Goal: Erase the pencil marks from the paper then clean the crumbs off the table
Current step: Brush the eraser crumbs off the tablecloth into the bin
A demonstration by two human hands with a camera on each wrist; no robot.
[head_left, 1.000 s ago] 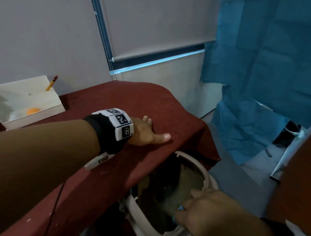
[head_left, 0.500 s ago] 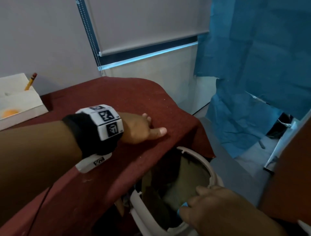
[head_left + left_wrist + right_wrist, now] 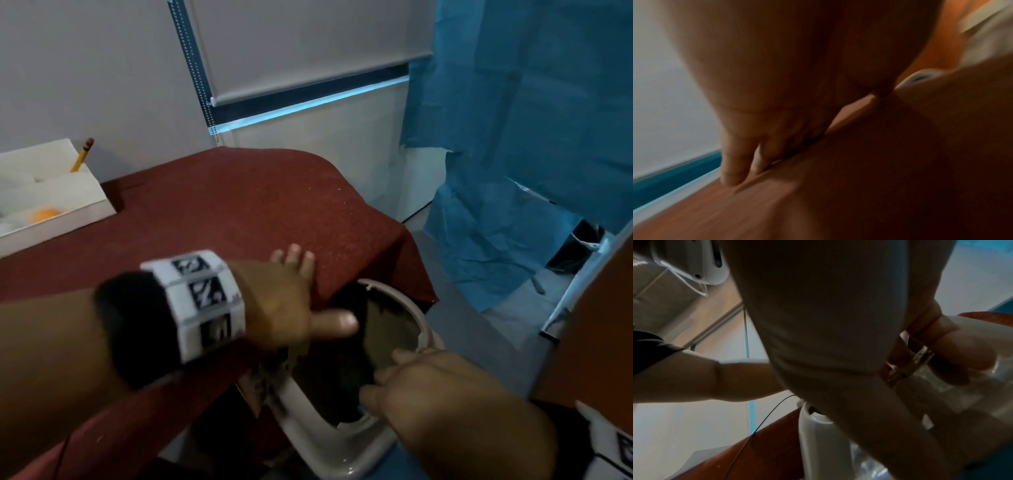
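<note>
- Since a second ago the left hand has slid toward the table edge, its thumb now sticking out over the waste bin; the right hand has stayed on the bin's rim.
- Head view: the left hand lies flat on the red cloth at about 6 o'clock of the tabletop, fingers straight and together, holding nothing. The right hand, at 4 o'clock in the picture, curls its fingers over the near rim of the bin, which stands just beside and below the table edge. A few pale crumbs speckle the cloth toward 2 o'clock. A white tray sits at 9 o'clock with a pencil leaning in it and an orange ball.
- Left wrist view: blurred; the fingers are stretched out, their tips touching the cloth.
- Right wrist view: the right hand's thumb and fingers wrap the bin's white rim.
</note>
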